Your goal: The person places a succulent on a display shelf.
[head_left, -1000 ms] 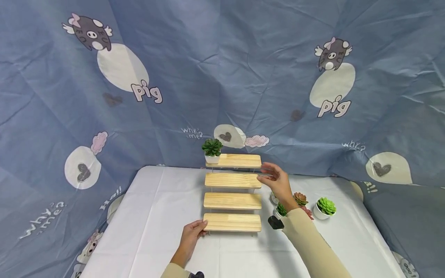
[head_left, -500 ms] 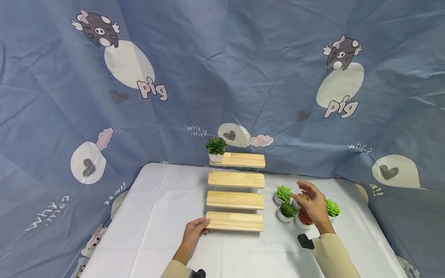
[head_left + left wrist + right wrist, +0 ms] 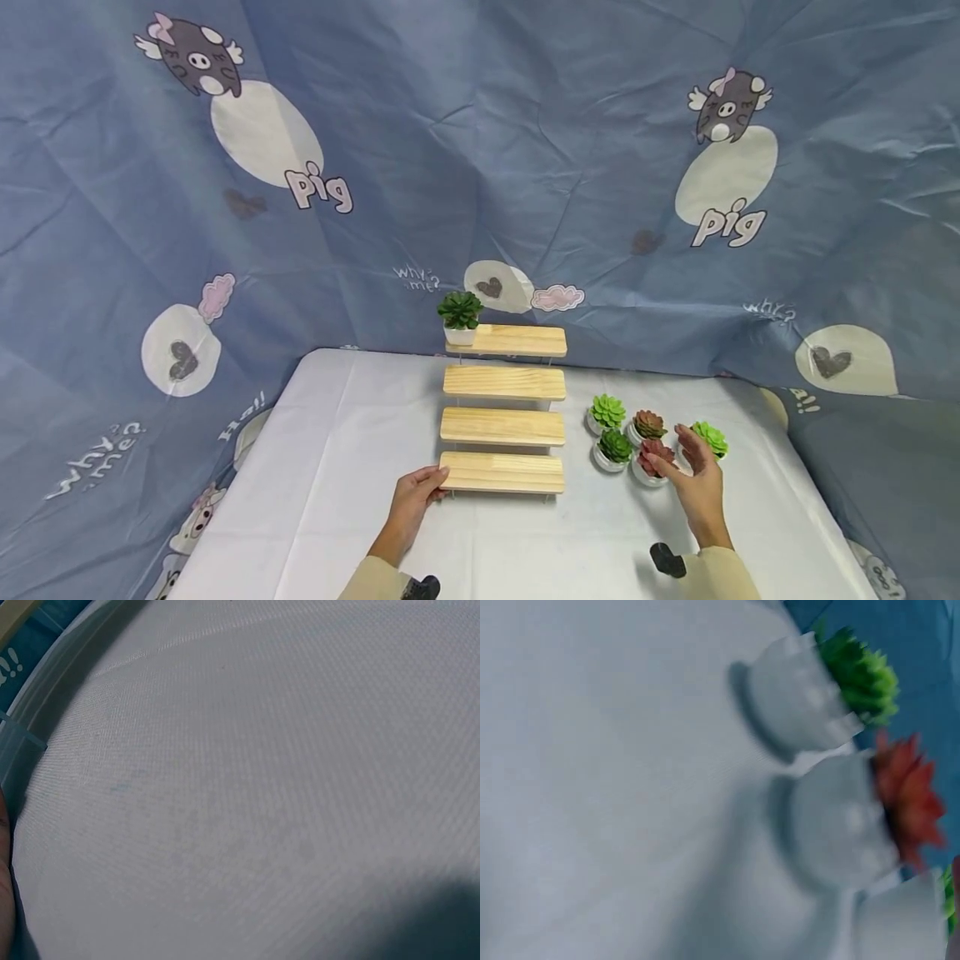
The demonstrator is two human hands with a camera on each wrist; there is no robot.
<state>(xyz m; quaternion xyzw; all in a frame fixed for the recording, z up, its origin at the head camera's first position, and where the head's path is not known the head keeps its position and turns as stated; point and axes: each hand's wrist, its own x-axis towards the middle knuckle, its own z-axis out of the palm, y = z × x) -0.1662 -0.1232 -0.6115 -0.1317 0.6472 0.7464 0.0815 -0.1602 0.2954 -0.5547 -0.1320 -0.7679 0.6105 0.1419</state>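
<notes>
My left hand (image 3: pixel 411 504) grips the left end of the lowest board of a light wooden tiered shelf (image 3: pixel 502 473), thumb on top. In the left wrist view only a sliver of that hand's fingers (image 3: pixel 4 889) shows. On the right, my right hand (image 3: pixel 702 487) hovers with spread, bent fingers, its thumb by a red potted succulent (image 3: pixel 657 459) and its fingertips overlapping the bright green potted succulent (image 3: pixel 709 439) at far right. Nothing shows within its grasp. The right wrist view has the red succulent's white pot (image 3: pixel 836 821) close by, slightly blurred.
A dark green potted succulent (image 3: pixel 460 310) stands at the top board's left end. Beside the shelf are a light green succulent (image 3: pixel 607 410), a dark green one (image 3: pixel 615 446) and a brownish one (image 3: pixel 648 424). A blue patterned cloth (image 3: pixel 420 167) hangs behind the white table (image 3: pixel 360 433).
My right hand has drawn away from the upper boards, moving right and toward me to the potted succulents. My left hand keeps its grip on the lowest board. The view has shifted slightly.
</notes>
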